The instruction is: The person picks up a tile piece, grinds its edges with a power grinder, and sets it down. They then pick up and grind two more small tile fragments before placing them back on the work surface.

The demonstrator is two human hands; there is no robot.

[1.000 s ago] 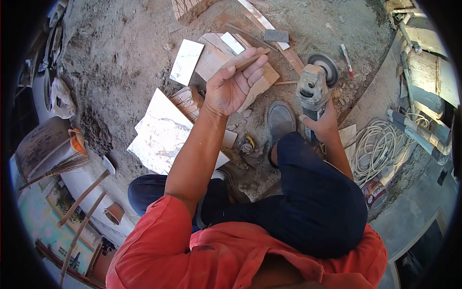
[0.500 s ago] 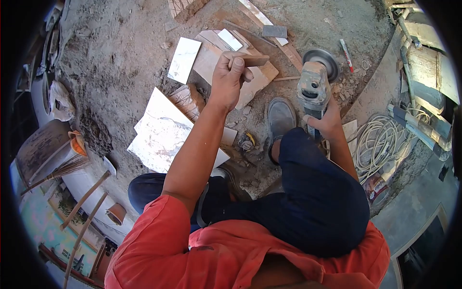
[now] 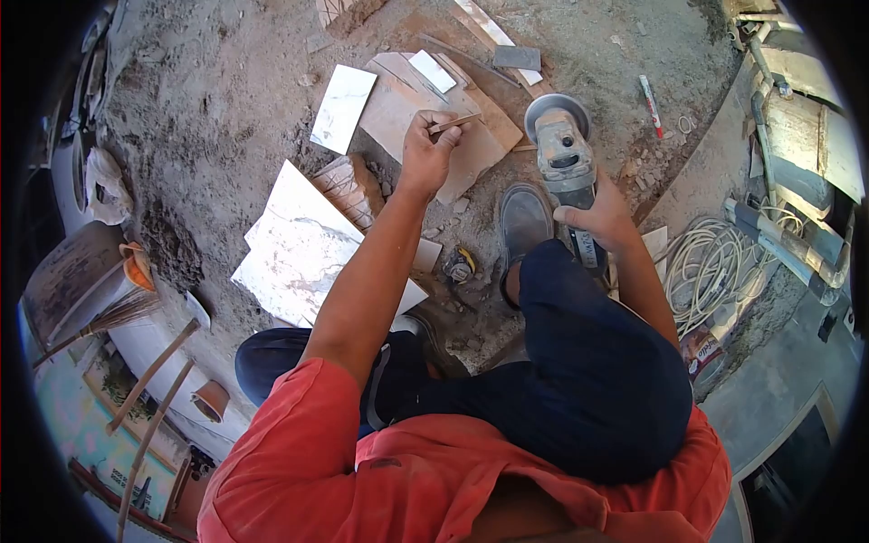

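Note:
My left hand (image 3: 425,156) pinches a thin brown tile strip (image 3: 455,123), now seen nearly edge-on, above a broad tan slab (image 3: 471,167). My right hand (image 3: 605,214) is wrapped round the body of a dusty angle grinder (image 3: 565,163). Its round disc (image 3: 558,115) points away from me, to the right of the strip and apart from it. On the slab lies a small white tile piece (image 3: 432,71), and a white marbled tile (image 3: 348,109) rests at its left edge. Larger white marbled tiles (image 3: 303,244) lie beside my left forearm.
A red-and-white marker (image 3: 651,107) lies on the dirt to the right. A grey block (image 3: 517,58) sits on long strips at the back. Coiled cable (image 3: 715,276) lies at right, a tape measure (image 3: 460,265) near my shoe (image 3: 526,222). Rough stone (image 3: 351,190) stands by the tiles.
My left hand has lowered toward the slab and turned the tile strip from its flat face to its edge. The grinder has moved left, closer to the strip.

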